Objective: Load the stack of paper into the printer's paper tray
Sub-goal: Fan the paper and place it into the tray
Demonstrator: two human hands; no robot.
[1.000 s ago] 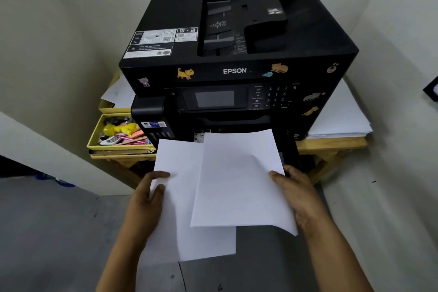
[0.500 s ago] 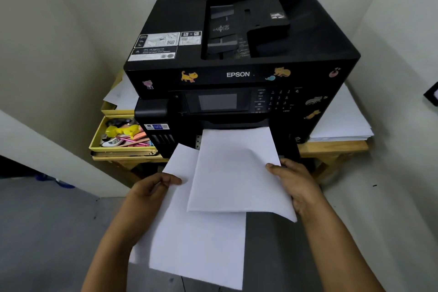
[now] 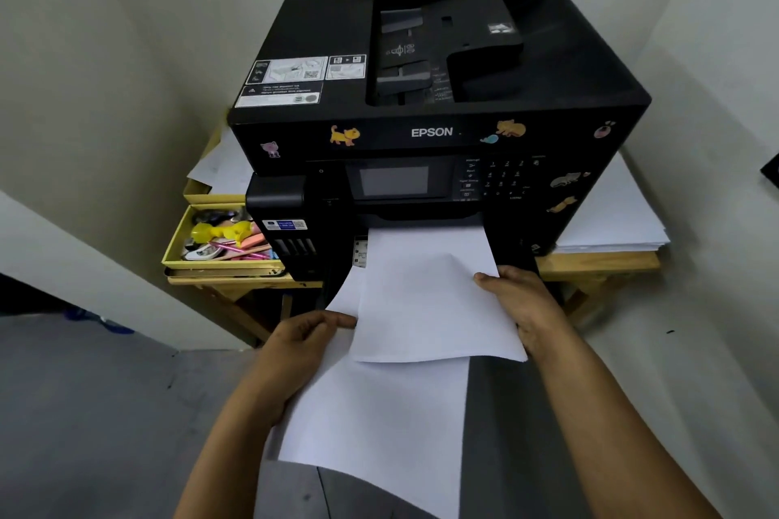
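Observation:
A black Epson printer with animal stickers stands on a wooden table in a corner. My right hand grips the right edge of an upper white sheet, whose far end reaches into the printer's front opening under the screen. My left hand pinches the left edge of a lower white sheet, which hangs toward me beneath the upper one. The paper tray itself is hidden behind the sheets.
A yellow box of small colourful items sits left of the printer, with loose paper behind it. A paper stack lies on the wooden table at the right. Walls close in on both sides; grey floor below.
Both hands have pushed forward toward the printer. The upper sheet's far end has slid into the front opening, and the lower sheet has swung down toward me.

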